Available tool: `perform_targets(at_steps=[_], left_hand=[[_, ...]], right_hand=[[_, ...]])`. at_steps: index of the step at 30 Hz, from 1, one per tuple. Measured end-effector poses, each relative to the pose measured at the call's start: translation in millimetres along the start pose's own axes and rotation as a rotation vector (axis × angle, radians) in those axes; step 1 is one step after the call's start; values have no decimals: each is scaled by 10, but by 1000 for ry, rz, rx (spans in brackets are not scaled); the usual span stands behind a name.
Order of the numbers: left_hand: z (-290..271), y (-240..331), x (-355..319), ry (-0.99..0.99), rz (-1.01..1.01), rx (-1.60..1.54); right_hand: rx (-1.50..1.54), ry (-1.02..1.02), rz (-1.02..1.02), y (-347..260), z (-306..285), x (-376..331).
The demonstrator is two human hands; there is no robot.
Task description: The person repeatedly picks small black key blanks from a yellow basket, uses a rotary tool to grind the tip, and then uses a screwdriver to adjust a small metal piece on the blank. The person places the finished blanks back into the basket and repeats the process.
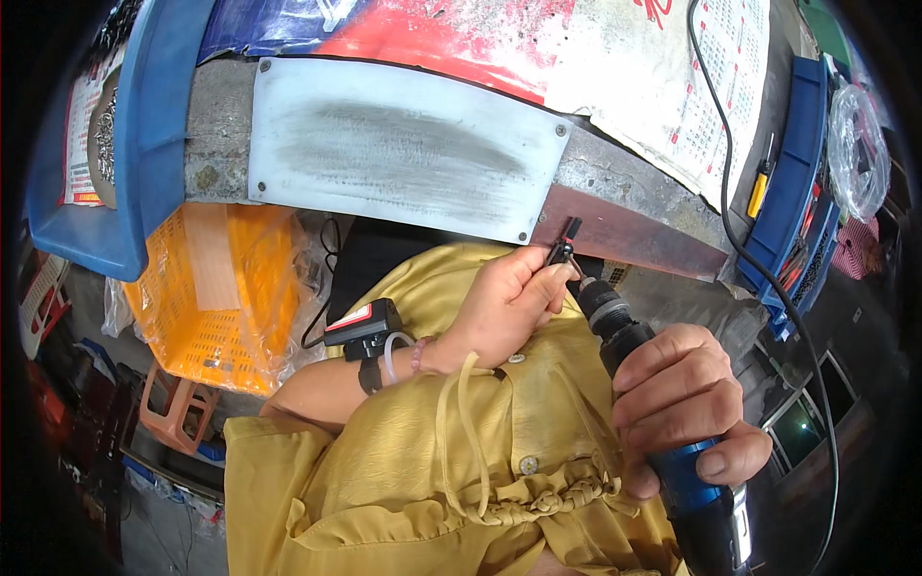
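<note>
My left hand point(504, 305) is closed, pinching a small black part point(565, 246) between thumb and fingertips just past the bench's near edge. What exactly the part is cannot be made out. My right hand point(687, 408) wraps round the body of a blue and black electric screwdriver point(622, 331). It is tilted, with its tip pointing up and left at the black part. Whether the tip touches the part is too small to tell. Beyond my left hand, a white plate point(403, 144), smudged grey across its middle, is screwed to the bench.
At left stand a blue bin point(165, 125) and an orange basket point(216, 336) with plastic film. A blue tray point(792, 173) with tools, including a yellow-handled screwdriver point(758, 194), is at right. A black cord point(727, 154) hangs down the right side. Printed sheets point(538, 58) cover the far bench.
</note>
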State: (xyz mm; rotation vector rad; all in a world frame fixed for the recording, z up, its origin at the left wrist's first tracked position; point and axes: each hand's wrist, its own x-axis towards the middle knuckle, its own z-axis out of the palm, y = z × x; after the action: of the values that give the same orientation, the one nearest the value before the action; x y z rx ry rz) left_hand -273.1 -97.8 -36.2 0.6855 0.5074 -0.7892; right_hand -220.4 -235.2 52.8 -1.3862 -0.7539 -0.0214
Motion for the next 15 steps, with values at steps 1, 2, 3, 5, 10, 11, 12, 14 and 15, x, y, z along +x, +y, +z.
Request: perform_targets(at_steps=[1,2,3,5,10,11,12,14,15], left_hand=[[0,1,0,-3,2,-3],[-1,2,1,-4,4,-6],[0,2,1,-5,6,-10],[5,0,-7,7,6,-3],[9,-9,-5,35,90,113],[-4,-8,0,28,85,125],[-10,-11,0,39,58,143],[-15,-21,3,52,64,175],[-11,-31,5,64,58,194]], right_hand=[[-8,5,6,-5,8,7],[-13,7,15,-6,16,11],[-20,26,11,-4,28,15],[-31,55,18,6,47,19],[3,51,11,43,44,46],[17,37,20,56,37,53],[-4,9,26,59,22,65],[-36,-49,68,67,-8,90],[-39,-43,71,70,-16,99]])
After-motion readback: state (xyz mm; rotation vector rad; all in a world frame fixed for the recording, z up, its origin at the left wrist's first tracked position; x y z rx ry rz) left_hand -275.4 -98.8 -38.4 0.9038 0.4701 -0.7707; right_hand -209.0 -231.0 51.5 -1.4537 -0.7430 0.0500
